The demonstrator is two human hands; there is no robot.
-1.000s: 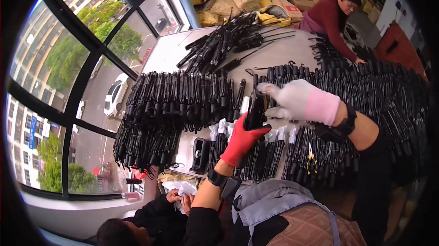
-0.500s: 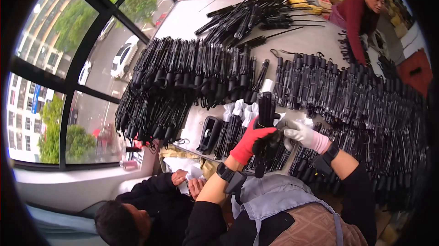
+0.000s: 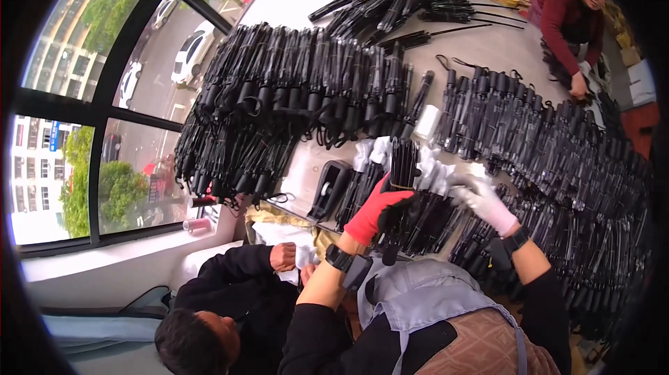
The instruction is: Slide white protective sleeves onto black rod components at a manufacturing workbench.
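Observation:
My left hand (image 3: 382,213), in a red and black glove, is wrapped around a folded black umbrella frame (image 3: 403,164). The frame stands upright with its ribs at the top and its dark handle below the hand. To the right, my right hand (image 3: 482,202), in a white glove, is apart from that frame and blurred; its fingers look stretched out beside some white cloth pieces (image 3: 437,174). Nothing shows in it. Under both hands more umbrella frames (image 3: 426,225) lie in a row, partly hidden by my left hand.
Bundled umbrella frames (image 3: 300,75) are stacked at left, with more rows (image 3: 529,124) at right and a loose heap (image 3: 397,2) at the back. A black tape dispenser (image 3: 329,190) and a white roll (image 3: 427,123) lie on the table (image 3: 296,187). Co-workers are at lower left and far right.
My right hand has moved right, away from the umbrella frame it was touching. My left hand keeps hold of the frame. The whole view has shifted slightly.

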